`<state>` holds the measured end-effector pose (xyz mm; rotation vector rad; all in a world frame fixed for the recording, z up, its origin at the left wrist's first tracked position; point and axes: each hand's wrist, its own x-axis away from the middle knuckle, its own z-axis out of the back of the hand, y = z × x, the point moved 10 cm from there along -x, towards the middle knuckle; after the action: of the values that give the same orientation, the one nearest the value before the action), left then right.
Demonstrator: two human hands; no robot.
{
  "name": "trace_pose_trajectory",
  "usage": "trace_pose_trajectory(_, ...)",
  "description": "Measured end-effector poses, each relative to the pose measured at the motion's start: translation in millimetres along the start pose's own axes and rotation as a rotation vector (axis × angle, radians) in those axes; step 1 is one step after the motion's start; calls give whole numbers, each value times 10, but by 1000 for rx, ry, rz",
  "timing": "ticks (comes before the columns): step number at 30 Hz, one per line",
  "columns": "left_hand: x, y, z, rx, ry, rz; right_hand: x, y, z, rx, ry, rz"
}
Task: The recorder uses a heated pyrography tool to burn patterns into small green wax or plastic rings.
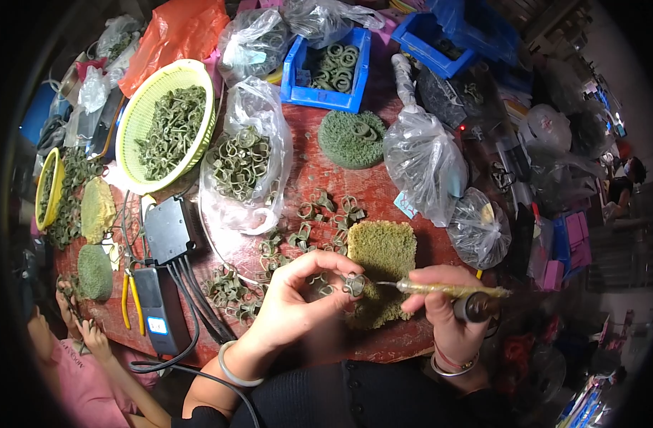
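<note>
My left hand (298,298) pinches a small grey-green ring (354,284) between thumb and fingertips. In my right hand (451,307) is a slim pen-like tool (447,289) with a yellowish handle. Its thin metal tip points left at the ring; whether the two touch I cannot tell. A dark round-ended cylinder (477,307) shows beside the right fingers; what it belongs to is unclear. Under both hands lies a yellow-green, rough-textured square pad (382,246). Loose rings (233,289) of the same dull green are scattered to the left of my left hand.
Behind stand a yellow basket (126,135) and a blue bin (326,100), both holding rings. A plastic bag of rings (244,164), a round green pad (351,139) and knotted bags (430,157) surround the work. Black box (171,228), cables and yellow-handled pliers (132,303) lie left; another person's hands (91,335) work there.
</note>
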<state>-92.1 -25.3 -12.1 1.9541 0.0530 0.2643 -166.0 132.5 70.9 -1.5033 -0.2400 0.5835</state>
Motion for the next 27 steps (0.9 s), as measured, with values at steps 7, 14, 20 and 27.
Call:
trace_pose_trajectory(7, 26, 186, -12, -343, 53, -210, 12, -45, -161, 229, -131, 193)
trace_pose_trajectory(14, 54, 344, -42, -527, 76, -319, 16, -185, -254, 405, -125, 299)
trace_pose_trajectory(20, 53, 385, -83, -583, 76, -373, 67, -127, -236, 406, -56, 295)
trace_pose_trajectory(27, 61, 358, -88, -557, 70, -342, 104, -32, -181, 331, -25, 259)
